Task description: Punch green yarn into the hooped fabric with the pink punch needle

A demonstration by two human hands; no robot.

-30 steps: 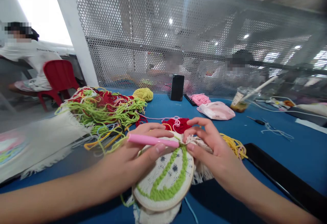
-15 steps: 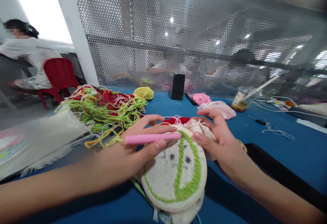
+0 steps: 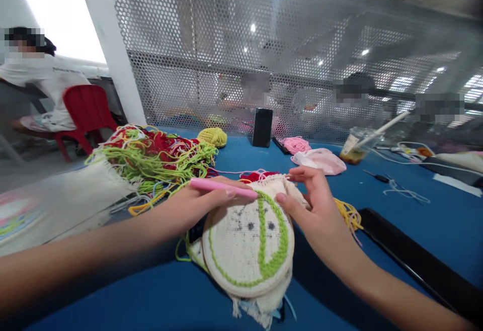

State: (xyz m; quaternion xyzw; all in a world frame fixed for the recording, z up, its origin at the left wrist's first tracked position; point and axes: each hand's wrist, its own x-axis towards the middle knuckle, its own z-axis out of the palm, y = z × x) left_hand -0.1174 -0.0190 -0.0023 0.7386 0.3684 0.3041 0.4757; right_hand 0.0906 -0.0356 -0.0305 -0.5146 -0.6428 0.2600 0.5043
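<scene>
A round hoop of white cloth (image 3: 234, 250) is tilted up at the middle, with a thick green yarn outline (image 3: 281, 250) and dark marks on it. My left hand (image 3: 206, 197) is closed round a pink pen-like tool (image 3: 222, 188), whose tip touches the cloth near the top of the green outline. Green yarn trails from the tool's rear. My right hand (image 3: 311, 195) grips the hoop's upper right edge and the gathered cloth, thumb in front. Its other fingers are partly hidden behind.
Tangled yarn (image 3: 151, 155) lies at the left, with a yellow ball (image 3: 212, 137) behind it. A phone (image 3: 262, 128) stands upright. A drink cup (image 3: 352, 146) and a long black object (image 3: 415, 255) are at the right. A seated person (image 3: 49, 77) is far left.
The hoop has shifted left and slightly up. My left hand has tilted the pink tool, its tip now lower and further left. My right hand has moved left with the hoop, exposing yellow yarn.
</scene>
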